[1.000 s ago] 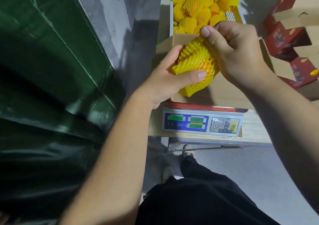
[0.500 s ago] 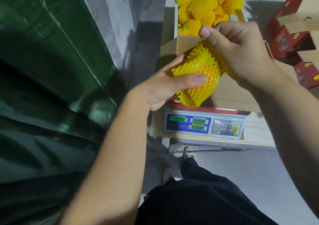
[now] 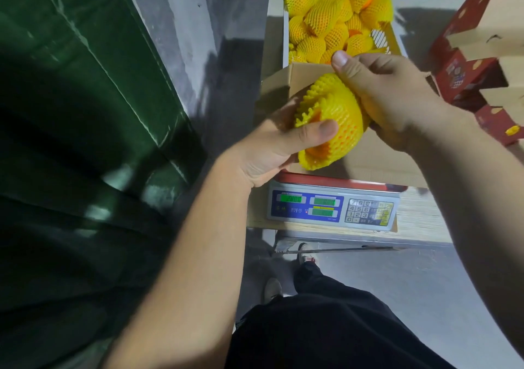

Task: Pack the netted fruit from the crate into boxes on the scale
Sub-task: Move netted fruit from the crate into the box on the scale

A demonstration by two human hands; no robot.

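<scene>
Both hands held one netted fruit (image 3: 333, 120) above the open box (image 3: 365, 161), which sat on the scale (image 3: 331, 208) near the worktop's front edge. The left hand (image 3: 272, 147) cupped the fruit from below with its thumb curled across the foam net, and the right hand (image 3: 388, 96) gripped the far side, thumb pressed on top. The fruit hung over the box's left half, not yet set down. Behind the box, toward the worktop's back edge, the crate (image 3: 286, 28) was heaped with more netted fruit, so most of the packing looked left to do. The box's inside was largely hidden by the hands; what showed of its floor was bare card, suggesting an early stage. Printed red cartons (image 3: 465, 76) stood stacked at the worktop's right edge, apparently waiting their turn.
</scene>
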